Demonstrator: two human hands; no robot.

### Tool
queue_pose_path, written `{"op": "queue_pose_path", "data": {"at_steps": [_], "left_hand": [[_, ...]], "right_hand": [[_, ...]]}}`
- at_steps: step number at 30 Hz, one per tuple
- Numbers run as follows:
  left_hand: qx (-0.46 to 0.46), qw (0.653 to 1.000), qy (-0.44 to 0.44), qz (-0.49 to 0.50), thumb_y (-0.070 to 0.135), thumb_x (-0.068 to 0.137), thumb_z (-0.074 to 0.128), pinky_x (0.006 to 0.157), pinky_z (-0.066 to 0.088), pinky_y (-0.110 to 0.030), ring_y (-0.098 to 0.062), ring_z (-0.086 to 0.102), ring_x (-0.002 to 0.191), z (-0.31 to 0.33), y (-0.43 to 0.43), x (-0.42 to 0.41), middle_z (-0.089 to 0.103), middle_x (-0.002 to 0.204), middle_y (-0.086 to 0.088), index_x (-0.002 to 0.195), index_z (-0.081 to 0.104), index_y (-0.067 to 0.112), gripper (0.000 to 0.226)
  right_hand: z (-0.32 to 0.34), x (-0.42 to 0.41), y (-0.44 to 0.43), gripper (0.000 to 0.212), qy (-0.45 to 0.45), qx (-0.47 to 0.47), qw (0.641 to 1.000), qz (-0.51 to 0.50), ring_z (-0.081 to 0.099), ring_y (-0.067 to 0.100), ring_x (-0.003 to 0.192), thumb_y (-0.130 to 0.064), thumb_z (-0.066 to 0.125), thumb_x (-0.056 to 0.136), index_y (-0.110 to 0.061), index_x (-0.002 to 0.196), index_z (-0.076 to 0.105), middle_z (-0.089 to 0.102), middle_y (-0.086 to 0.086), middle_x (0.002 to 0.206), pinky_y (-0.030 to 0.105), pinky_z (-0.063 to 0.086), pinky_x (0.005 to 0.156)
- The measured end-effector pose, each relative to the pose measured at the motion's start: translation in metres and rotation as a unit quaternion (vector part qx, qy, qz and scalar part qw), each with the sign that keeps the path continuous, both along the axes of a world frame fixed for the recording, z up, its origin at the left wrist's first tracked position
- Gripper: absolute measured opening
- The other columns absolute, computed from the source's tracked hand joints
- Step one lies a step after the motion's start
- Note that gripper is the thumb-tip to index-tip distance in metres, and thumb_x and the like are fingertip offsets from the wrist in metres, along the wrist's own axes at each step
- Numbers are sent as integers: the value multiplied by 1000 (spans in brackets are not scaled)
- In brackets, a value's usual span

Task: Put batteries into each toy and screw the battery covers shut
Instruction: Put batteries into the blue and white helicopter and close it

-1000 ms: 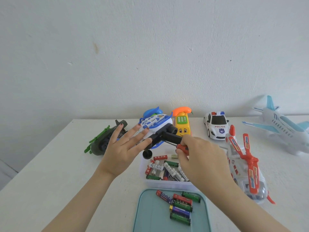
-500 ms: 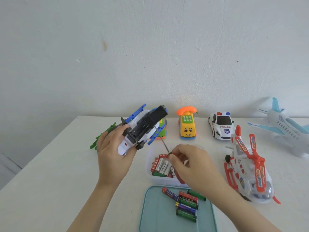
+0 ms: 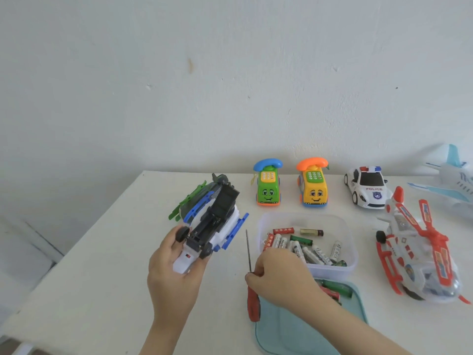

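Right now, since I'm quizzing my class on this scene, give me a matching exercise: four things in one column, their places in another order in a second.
Things
1. blue helicopter
2. screwdriver
3. police car
4. red helicopter

Places
A. back row, right of the yellow phone
B. in the left hand, belly up
C. lying right of the tub
D. in the right hand

Pairs: 1-B, 2-D, 3-A, 4-C
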State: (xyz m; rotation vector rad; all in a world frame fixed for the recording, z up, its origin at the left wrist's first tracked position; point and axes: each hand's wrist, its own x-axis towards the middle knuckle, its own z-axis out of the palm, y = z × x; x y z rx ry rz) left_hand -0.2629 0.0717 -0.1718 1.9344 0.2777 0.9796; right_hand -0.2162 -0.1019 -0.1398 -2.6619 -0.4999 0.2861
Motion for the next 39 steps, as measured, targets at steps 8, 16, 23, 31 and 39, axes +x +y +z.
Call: {"op": "queue_pose_path", "data": {"at_steps": [8,16,23,31,39], "left_hand": [[-93,995,31,-27,5,63,89,86,56,-51,-2,66,103,-37,17,-31,71,110,18,111,57,59,79],[-53,995,12,-77,1,61,89,84,55,-37,2,64,105,-43,35,-37,68,112,21,112,54,64,88],[-38,994,-2,-107,4,62,89,86,53,-21,10,61,104,-49,43,-41,70,111,13,112,51,66,88],[49,990,-15,-130,33,67,87,94,46,-26,-14,62,110,-49,45,-40,54,120,42,125,47,48,72],[95,987,-2,-131,16,66,88,92,42,-26,18,46,112,-51,49,-42,52,116,43,128,48,41,78]], "right_hand": [[-10,-11,12,34,-13,-11,999,-43,57,21,75,-41,50,89,-12,73,55,56,1,73,27,43,62],[-16,-32,-24,17,-110,-15,988,-111,56,10,88,-35,46,90,-25,91,60,61,-10,93,24,39,62],[-29,-50,-41,26,-134,-58,983,-112,49,13,106,-28,47,91,-36,110,64,54,-10,104,24,39,69],[-38,-55,-30,24,-206,-107,960,-155,52,18,101,-33,57,89,-27,112,61,59,-5,103,25,44,65],[-43,-50,-18,39,-271,-130,949,-93,52,22,47,-18,93,42,-17,59,58,51,-3,50,23,29,35]]}}
